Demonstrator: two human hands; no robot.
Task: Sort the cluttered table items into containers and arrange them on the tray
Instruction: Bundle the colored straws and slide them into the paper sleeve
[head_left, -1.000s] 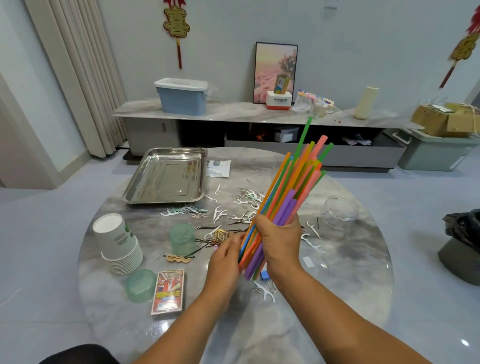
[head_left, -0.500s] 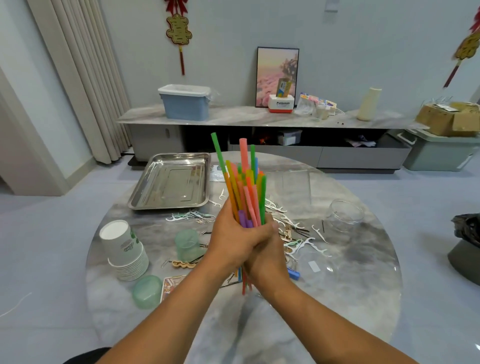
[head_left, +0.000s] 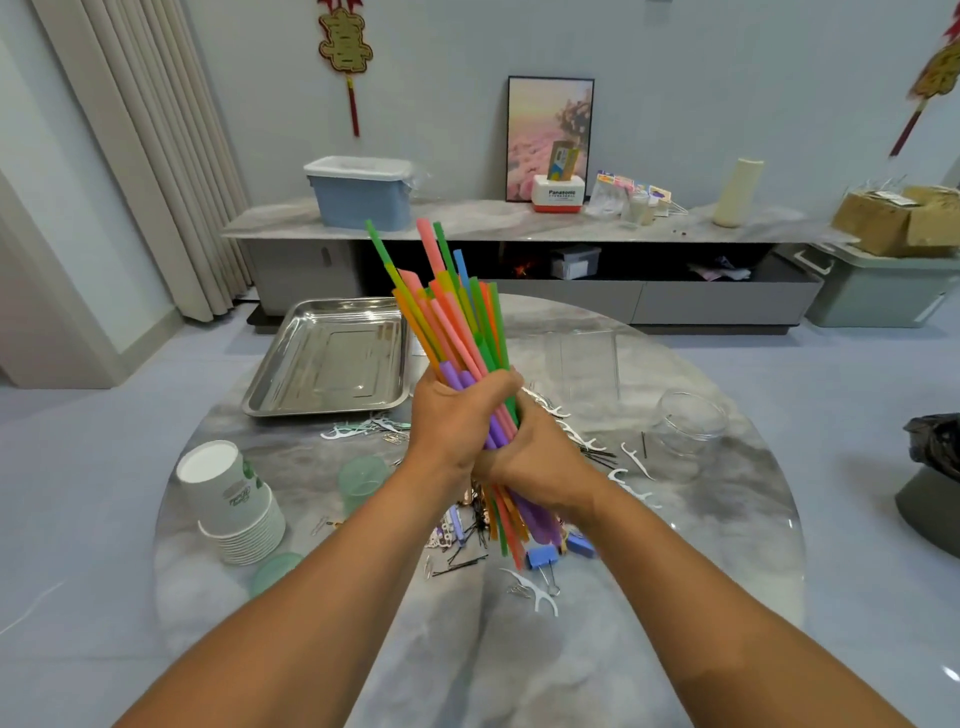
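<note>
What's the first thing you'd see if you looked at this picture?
The bright bundle of straws, orange, pink, green, blue and purple, stands up in the middle, gripped by the left hand and the right hand together. Behind it on the left, the shiny metal tray sits on the round table. A stack of paper cups stands at the table's left edge.

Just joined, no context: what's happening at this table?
A person is sorting table clutter. Both hands grip one bundle of coloured straws, the left hand above the right hand, holding it nearly upright over the round table. The steel tray has nothing in it. Floss picks, hairpins and binder clips lie loose; a stack of paper cups and a clear jar stand untouched.
</note>
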